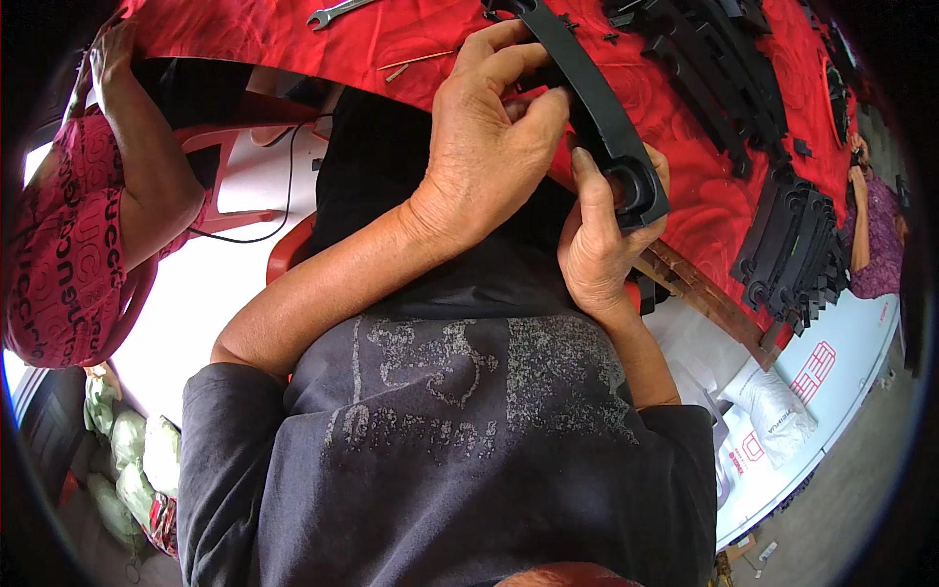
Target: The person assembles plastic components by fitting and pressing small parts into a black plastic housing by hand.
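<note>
A long, slightly curved black plastic part [587, 88], shaped like a handle with a hollow at its near end, is held up in front of me at the table's near edge. My left hand [494, 137] is closed along its far half, thumb and fingertips pressed to its left side. My right hand [604, 240] grips the near end, with the thumb beside the hollow and the other fingers wrapped behind it. What the left fingertips touch on the underside is partly hidden.
A red cloth [685, 201] covers the table, whose wooden edge [709, 303] shows. Similar black parts lie in a row [699, 83] and in a stack [794, 245] on the right. A wrench [337, 13] and a thin stick [416, 61] lie beyond. People sit left [68, 245] and right [877, 235].
</note>
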Demonstrator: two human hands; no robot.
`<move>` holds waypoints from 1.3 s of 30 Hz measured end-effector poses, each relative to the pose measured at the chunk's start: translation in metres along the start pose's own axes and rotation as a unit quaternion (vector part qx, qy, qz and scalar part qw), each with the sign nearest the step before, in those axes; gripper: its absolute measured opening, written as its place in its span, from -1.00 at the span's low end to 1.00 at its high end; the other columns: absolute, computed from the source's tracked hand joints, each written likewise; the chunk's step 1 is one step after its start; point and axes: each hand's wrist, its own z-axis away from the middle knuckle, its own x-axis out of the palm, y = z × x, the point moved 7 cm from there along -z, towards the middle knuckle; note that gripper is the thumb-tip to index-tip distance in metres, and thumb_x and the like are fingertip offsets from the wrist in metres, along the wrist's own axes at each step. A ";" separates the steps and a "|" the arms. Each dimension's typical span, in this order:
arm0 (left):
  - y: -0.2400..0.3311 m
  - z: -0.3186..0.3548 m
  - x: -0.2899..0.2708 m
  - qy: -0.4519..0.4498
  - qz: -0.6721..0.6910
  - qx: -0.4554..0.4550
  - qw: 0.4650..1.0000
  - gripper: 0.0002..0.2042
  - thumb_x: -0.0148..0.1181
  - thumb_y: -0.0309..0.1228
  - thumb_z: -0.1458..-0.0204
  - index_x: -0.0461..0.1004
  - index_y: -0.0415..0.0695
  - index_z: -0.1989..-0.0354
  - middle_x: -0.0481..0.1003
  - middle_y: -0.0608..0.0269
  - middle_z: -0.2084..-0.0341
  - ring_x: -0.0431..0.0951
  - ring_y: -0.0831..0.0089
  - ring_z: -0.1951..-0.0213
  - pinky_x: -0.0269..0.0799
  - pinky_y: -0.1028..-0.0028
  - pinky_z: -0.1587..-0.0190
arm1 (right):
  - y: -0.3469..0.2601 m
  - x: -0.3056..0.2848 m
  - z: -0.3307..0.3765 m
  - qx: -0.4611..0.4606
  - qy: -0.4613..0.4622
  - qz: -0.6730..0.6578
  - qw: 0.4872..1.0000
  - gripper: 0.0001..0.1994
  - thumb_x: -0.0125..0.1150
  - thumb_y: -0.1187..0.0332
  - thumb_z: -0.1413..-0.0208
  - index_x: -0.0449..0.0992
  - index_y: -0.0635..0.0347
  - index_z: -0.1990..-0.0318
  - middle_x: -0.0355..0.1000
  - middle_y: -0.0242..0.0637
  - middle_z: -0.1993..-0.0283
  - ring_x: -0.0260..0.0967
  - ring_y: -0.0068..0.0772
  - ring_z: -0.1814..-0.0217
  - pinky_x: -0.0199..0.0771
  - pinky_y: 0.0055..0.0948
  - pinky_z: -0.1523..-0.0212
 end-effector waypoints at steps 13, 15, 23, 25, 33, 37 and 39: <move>-0.008 -0.002 -0.013 -0.041 -0.070 0.022 0.996 -0.83 0.26 -0.59 -0.18 0.56 -0.35 0.08 0.49 0.28 0.04 0.63 0.57 0.17 0.54 0.64 0.14 | 0.028 -0.008 -0.002 0.073 0.027 -0.122 0.989 -0.85 0.33 0.56 -0.06 0.47 0.18 0.28 0.34 -0.51 0.37 0.27 -0.65 0.33 0.34 -0.59 0.24; -0.007 -0.002 -0.016 -0.030 -0.077 0.030 0.996 -0.85 0.29 -0.58 -0.12 0.59 -0.33 0.15 0.49 0.22 0.14 0.64 0.50 0.21 0.57 0.58 0.16 | 0.032 -0.007 0.000 0.121 0.052 -0.207 0.970 -0.89 0.32 0.56 -0.08 0.51 0.20 0.28 0.42 -0.45 0.33 0.38 -0.63 0.25 0.43 -0.57 0.14; -0.009 -0.004 -0.024 -0.084 -0.133 -0.013 0.988 -0.86 0.28 -0.60 -0.16 0.57 -0.30 0.12 0.48 0.32 0.18 0.60 0.62 0.19 0.52 0.63 0.16 | 0.038 -0.022 0.003 0.095 0.012 -0.138 0.986 -0.73 0.14 0.51 -0.21 0.53 0.23 -0.06 0.54 -0.17 -0.06 0.51 -0.23 -0.13 0.49 -0.08 -0.24; -0.008 -0.007 -0.024 -0.119 -0.161 0.006 0.980 -0.85 0.29 -0.61 -0.14 0.56 -0.28 0.13 0.50 0.34 0.21 0.59 0.62 0.22 0.51 0.62 0.15 | 0.040 -0.023 0.003 0.106 0.023 -0.170 0.979 -0.74 0.13 0.50 -0.23 0.52 0.24 -0.06 0.54 -0.16 -0.06 0.51 -0.21 -0.12 0.49 -0.08 -0.24; -0.007 -0.011 -0.030 -0.186 -0.184 -0.068 0.963 -0.91 0.23 -0.57 -0.18 0.52 -0.29 0.18 0.58 0.33 0.35 0.60 0.59 0.28 0.52 0.57 0.20 | 0.036 -0.031 0.000 0.114 0.030 -0.196 0.973 -0.70 0.08 0.46 -0.29 0.46 0.29 -0.15 0.49 -0.06 -0.12 0.49 -0.12 -0.16 0.48 -0.05 -0.24; 0.007 -0.009 -0.026 -0.224 -0.247 -0.049 0.942 -0.94 0.18 -0.55 -0.22 0.49 -0.29 0.21 0.56 0.32 0.44 0.58 0.61 0.38 0.51 0.57 0.31 | 0.025 -0.032 -0.003 0.111 0.022 -0.195 0.974 -0.66 0.08 0.44 -0.30 0.42 0.32 -0.19 0.48 -0.05 -0.13 0.48 -0.13 -0.17 0.49 -0.05 -0.24; 0.007 -0.007 -0.026 -0.230 -0.241 -0.044 0.942 -0.94 0.16 -0.55 -0.23 0.49 -0.29 0.21 0.54 0.32 0.47 0.57 0.61 0.40 0.50 0.57 0.33 | 0.027 -0.038 -0.002 0.124 0.014 -0.187 0.974 -0.63 0.08 0.42 -0.31 0.38 0.35 -0.22 0.48 -0.05 -0.13 0.49 -0.13 -0.16 0.52 -0.07 -0.21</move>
